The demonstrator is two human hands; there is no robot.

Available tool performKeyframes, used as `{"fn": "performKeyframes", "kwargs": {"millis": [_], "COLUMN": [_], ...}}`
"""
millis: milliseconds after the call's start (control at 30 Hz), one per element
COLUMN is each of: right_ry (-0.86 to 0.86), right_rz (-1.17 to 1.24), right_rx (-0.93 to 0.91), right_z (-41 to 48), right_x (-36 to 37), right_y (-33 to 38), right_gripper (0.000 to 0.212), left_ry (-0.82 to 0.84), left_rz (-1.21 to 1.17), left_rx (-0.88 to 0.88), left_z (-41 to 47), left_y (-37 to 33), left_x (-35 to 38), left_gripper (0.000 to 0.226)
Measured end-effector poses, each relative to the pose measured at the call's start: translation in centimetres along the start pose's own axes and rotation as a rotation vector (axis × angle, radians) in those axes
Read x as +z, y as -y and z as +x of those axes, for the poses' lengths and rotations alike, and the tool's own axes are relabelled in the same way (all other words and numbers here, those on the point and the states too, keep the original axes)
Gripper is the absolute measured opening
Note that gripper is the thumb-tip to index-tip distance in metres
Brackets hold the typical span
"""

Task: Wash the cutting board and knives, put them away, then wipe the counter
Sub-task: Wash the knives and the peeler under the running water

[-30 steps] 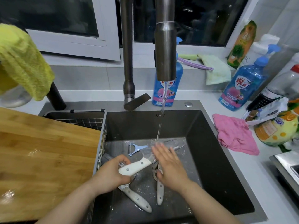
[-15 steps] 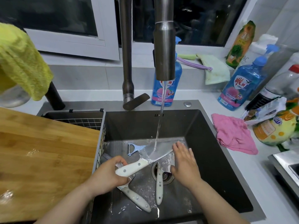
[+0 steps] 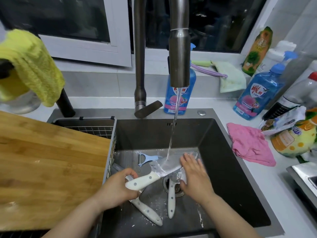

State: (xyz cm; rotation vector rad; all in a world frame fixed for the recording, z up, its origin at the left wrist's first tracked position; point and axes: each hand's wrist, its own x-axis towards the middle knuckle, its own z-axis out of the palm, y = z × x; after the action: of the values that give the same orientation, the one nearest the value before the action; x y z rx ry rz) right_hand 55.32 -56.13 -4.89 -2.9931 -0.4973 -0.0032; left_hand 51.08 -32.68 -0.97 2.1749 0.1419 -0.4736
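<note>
My left hand point(image 3: 116, 188) grips the white handle of a broad knife point(image 3: 164, 166) and holds its blade flat under the running water in the sink point(image 3: 223, 169). My right hand point(image 3: 195, 176) lies with straight fingers on the far end of the blade. Two more white-handled knives rest on the sink floor: one point(image 3: 147, 211) below my left hand, one point(image 3: 171, 200) beside the drain. A wooden cutting board point(image 3: 48, 165) covers the left side of the sink. A pink cloth point(image 3: 250, 143) lies on the counter at the right.
A blue peeler point(image 3: 145, 158) lies at the back of the sink. The tap spout point(image 3: 179, 57) hangs over the middle. Blue soap bottles point(image 3: 257, 93) and other bottles crowd the back right. A yellow cloth point(image 3: 32, 66) hangs at the left. A packet point(image 3: 295, 134) lies right.
My right hand slid along the blade from its near part toward its far end, then drew slightly back. My left hand kept its grip on the handle and tilted the knife under the stream.
</note>
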Motion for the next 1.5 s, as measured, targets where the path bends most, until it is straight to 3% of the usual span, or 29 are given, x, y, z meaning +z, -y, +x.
{"fn": "performKeyframes", "kwargs": {"millis": [67, 167, 367, 533, 600, 667, 800, 900, 1033, 1200, 1333, 1500], "right_ry": [-0.006, 0.075, 0.034, 0.024, 0.06, 0.077, 0.164, 0.063, 0.061, 0.139, 0.318, 0.416], "right_rz": [-0.083, -0.101, -0.141, -0.151, -0.128, -0.134, 0.128, 0.356, 0.66, 0.671, 0.697, 0.564], "right_rx": [-0.132, -0.256, 0.076, -0.19, -0.141, 0.032, 0.305, 0.372, 0.384, 0.279, -0.026, -0.317], "right_z": [-0.3, -0.7, -1.0, -2.0, -1.8, -1.8, -0.9, -0.6, 0.1, 1.1, 1.9, 3.1], "right_x": [0.6, 1.4, -0.6, 0.6, -0.1, -1.3, -2.6, -2.9, -2.9, -1.8, -1.4, -1.4], "right_y": [2.1, 3.7, 2.0, 4.5, 4.8, 3.7, 1.5, 1.8, 3.5, 7.0, 11.5, 16.3], "right_gripper": [0.104, 0.101, 0.091, 0.1, 0.094, 0.085, 0.065, 0.055, 0.048, 0.049, 0.052, 0.057], "left_ry": [-0.015, -0.027, -0.012, -0.029, -0.02, 0.005, -0.003, -0.05, -0.172, -0.335, -0.42, -0.522], "left_rz": [-0.017, -0.034, -0.01, -0.071, -0.103, -0.128, -0.105, -0.047, -0.048, -0.115, 0.086, 0.276], "left_rx": [0.0, 0.001, 0.003, -0.003, -0.025, -0.05, -0.087, -0.083, -0.107, -0.175, -0.214, -0.264], "left_z": [-0.2, -0.4, -1.4, -2.2, -2.6, -3.1, -4.5, -6.0, -8.6, -12.0, -13.9, -14.3], "left_y": [-0.1, -0.2, 0.8, 0.7, 0.6, 0.6, 0.4, -0.2, -0.3, 0.5, 1.8, 3.5], "left_x": [0.0, -0.1, 0.0, -0.2, -0.6, -1.0, -1.4, -2.2, -4.0, -7.3, -10.0, -11.0], "left_gripper": [0.032, 0.031, 0.033, 0.03, 0.03, 0.03, 0.029, 0.027, 0.023, 0.024, 0.015, 0.019]}}
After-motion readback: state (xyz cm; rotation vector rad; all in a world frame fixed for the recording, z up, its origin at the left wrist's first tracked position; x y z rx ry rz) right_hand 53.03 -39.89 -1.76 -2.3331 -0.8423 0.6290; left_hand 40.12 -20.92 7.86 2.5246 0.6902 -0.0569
